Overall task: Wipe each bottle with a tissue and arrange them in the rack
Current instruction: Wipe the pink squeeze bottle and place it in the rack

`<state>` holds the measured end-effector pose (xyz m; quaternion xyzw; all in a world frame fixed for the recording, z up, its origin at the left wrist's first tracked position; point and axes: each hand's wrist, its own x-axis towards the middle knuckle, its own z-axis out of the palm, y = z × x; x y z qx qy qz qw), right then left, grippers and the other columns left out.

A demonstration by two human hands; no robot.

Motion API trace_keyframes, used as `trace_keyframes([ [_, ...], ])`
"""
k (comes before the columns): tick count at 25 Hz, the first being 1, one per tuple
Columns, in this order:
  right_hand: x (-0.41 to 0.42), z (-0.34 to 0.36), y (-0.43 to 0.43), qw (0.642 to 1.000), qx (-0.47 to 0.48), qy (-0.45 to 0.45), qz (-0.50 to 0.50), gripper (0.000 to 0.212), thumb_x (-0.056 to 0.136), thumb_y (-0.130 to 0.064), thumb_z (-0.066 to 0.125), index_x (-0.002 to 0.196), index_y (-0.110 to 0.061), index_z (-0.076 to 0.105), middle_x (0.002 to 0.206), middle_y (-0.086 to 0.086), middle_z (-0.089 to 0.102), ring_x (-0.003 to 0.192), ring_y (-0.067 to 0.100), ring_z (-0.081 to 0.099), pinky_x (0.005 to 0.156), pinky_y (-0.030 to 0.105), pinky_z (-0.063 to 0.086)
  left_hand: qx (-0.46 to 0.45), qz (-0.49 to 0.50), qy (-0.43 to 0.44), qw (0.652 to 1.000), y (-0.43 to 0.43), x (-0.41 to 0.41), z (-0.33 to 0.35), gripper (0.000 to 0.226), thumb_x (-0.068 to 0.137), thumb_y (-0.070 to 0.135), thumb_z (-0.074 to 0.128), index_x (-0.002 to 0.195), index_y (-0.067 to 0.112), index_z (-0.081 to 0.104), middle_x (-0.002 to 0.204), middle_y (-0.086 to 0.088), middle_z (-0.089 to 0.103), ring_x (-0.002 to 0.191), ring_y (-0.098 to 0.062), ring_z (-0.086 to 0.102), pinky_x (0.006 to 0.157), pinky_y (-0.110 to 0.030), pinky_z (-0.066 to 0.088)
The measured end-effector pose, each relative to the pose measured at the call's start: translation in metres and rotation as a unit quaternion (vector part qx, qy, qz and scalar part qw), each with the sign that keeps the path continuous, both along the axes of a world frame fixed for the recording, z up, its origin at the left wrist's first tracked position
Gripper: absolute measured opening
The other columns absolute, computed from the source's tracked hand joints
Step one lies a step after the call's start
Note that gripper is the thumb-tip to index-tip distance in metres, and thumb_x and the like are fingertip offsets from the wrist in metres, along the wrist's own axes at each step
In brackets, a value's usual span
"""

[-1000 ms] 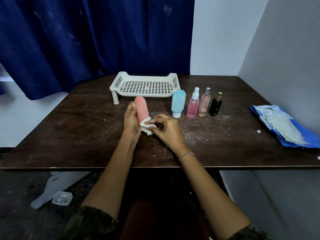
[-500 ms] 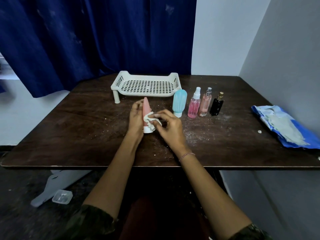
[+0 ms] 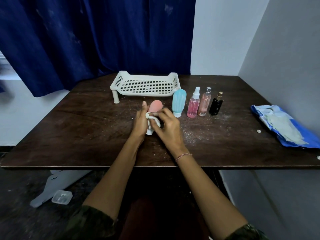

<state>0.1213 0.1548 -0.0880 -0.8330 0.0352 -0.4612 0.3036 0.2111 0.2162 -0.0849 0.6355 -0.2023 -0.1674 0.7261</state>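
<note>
My left hand [image 3: 141,121] holds a pink squeeze bottle [image 3: 155,106] upright at the table's middle, its white cap downward. My right hand [image 3: 167,126] presses a white tissue [image 3: 152,118] against the bottle's lower part. Behind them stands the white perforated rack [image 3: 146,85] with nothing in it. To the right stand a blue squeeze bottle [image 3: 178,102], a pink spray bottle [image 3: 193,103], a peach spray bottle [image 3: 204,103] and a small black bottle [image 3: 216,104] in a row.
A blue tissue packet [image 3: 284,126] lies at the table's right edge beside the wall. White crumbs dot the dark wooden table [image 3: 78,127]. A clear plastic box [image 3: 61,197] and grey sheet lie on the floor at lower left.
The pink bottle has been turned in my left hand so its broad face shows. My right hand has slid the tissue along the bottle's lower part.
</note>
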Motion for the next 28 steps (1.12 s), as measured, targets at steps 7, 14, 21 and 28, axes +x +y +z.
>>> trace_keyframes([
  [7,-0.003,0.005,-0.007,0.996,0.052,-0.057,-0.038,0.018,0.085,-0.005,0.063,0.102,0.000,0.066,0.094,0.010,0.056,0.088,0.007,0.054,0.080,0.014,0.046,0.000,-0.056,-0.053,0.997,-0.002,-0.009,0.000,0.044,0.102,0.032,0.028,0.084,0.022,0.066,0.067,0.009,0.070,0.066,-0.002,0.064,0.066,-0.020,0.049],
  [14,-0.002,0.005,-0.029,0.976,0.160,-0.067,-0.131,0.019,0.080,0.000,0.066,0.099,-0.003,0.067,0.094,0.000,0.058,0.087,0.006,0.054,0.080,0.006,0.043,0.021,-0.091,-0.064,0.994,0.002,-0.011,0.000,0.050,0.098,0.042,0.033,0.087,0.005,0.066,0.067,-0.013,0.065,0.048,-0.018,0.060,0.047,-0.025,0.051],
  [21,0.001,0.000,-0.022,0.989,0.135,-0.051,-0.044,0.015,0.080,0.002,0.065,0.094,-0.004,0.065,0.093,0.001,0.060,0.083,-0.004,0.054,0.071,0.009,0.045,-0.002,-0.044,-0.013,0.999,0.004,-0.007,0.001,0.047,0.098,0.045,0.032,0.091,0.013,0.065,0.078,-0.007,0.063,0.066,-0.013,0.060,0.058,-0.025,0.047],
  [28,0.001,-0.004,-0.014,0.992,0.094,0.031,0.074,0.016,0.078,0.000,0.068,0.093,-0.005,0.069,0.092,0.000,0.060,0.084,0.002,0.058,0.070,0.014,0.046,-0.079,0.008,0.100,0.992,0.006,0.005,0.001,0.070,0.093,0.061,0.024,0.116,0.008,0.063,0.093,-0.010,0.070,0.078,-0.016,0.067,0.071,-0.030,0.054],
])
